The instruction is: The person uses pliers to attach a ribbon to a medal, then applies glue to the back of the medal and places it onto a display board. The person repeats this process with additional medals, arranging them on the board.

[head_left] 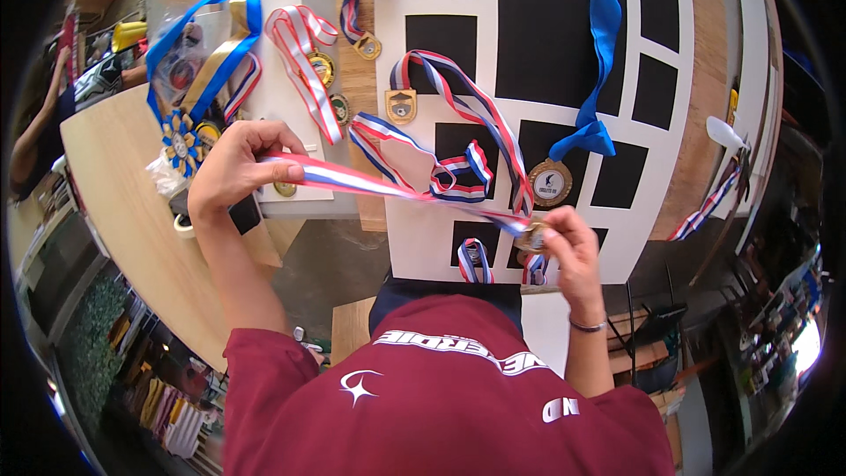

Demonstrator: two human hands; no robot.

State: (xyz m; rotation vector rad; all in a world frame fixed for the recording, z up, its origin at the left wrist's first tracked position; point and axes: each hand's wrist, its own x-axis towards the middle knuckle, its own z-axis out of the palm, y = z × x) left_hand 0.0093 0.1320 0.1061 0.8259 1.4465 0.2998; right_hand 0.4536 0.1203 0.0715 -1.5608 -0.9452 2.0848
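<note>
A red, white and blue medal ribbon (pixel 370 183) is stretched between my hands above a white mat board (pixel 414 238) with black rectangular windows. My left hand (pixel 247 163) pinches the ribbon's far left end between thumb and fingers. Lower right, my right hand (pixel 573 251) grips the small gold medal (pixel 530 238) on its other end. Behind the ribbon lie a shield-shaped gold medal (pixel 401 107) on a striped ribbon and a loosely folded striped ribbon (pixel 463 180). A round bronze-coloured medal (pixel 552 182) with a blue ribbon (pixel 603 53) rests on the board's right side.
Medals with a red-and-white ribbon (pixel 304 66) lie left of the board, beside a blue-and-gold rosette (pixel 181 143). Another striped-ribbon medal (pixel 367 46) is at the back. A wooden table (pixel 132 194) curves along the left. Another person's arm (pixel 44 115) shows at far left.
</note>
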